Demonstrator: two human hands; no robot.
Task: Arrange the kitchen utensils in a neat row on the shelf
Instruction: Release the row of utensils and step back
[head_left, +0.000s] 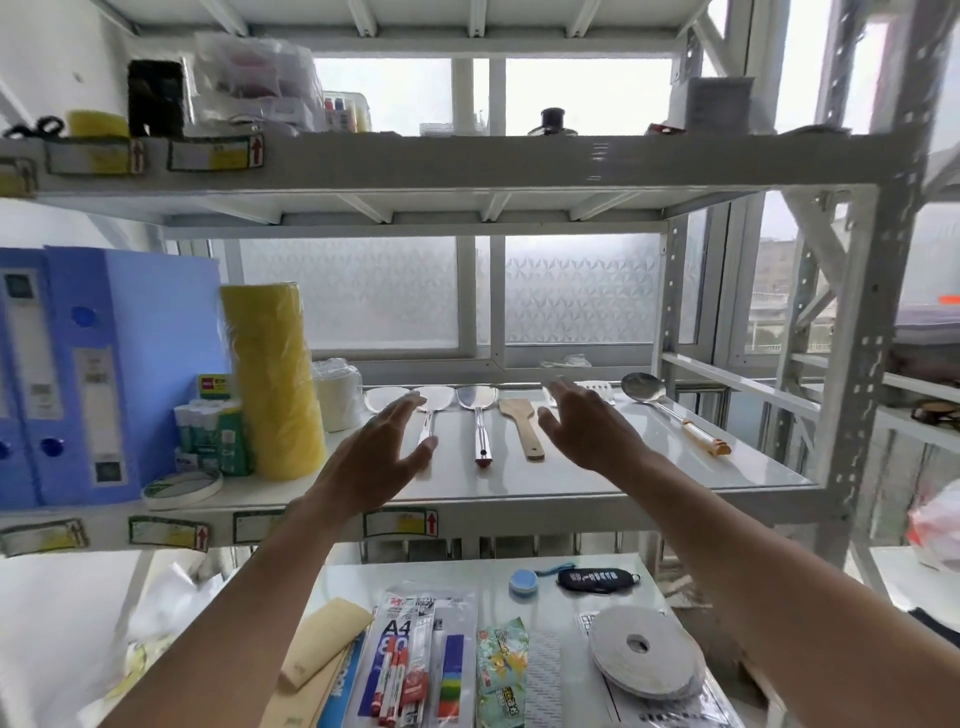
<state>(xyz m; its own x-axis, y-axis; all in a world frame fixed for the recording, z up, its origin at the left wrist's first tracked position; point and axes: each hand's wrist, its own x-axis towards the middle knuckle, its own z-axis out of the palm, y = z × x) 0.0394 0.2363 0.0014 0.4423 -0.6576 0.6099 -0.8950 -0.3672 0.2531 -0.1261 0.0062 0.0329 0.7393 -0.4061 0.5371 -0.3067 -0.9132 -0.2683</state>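
While both bare hands are hovering over the white metal shelf (675, 467), neither is gripping anything: the left hand (384, 457) is spreading its fingers wide above the leftmost utensils, and the right hand (587, 426) is likewise hanging open, palm inward, further right. Between them, 2 pieces are lying parallel with handles toward the person: a shiny steel spatula with a red-tipped handle (477, 423) and a flat wooden spatula (522, 428). Left of those, 2 more pale rounded metal heads (410, 399) are showing beside the left hand, handles partly hidden. A white slotted turner (597, 388) is peeking out behind the right hand. The steel ladle with an orange-and-cream handle (670, 408) is lying at the right end, angled away and set apart from the rest. The row is looking mostly done; judging from this, straightening the ladle and evening the spacing are what is remaining.
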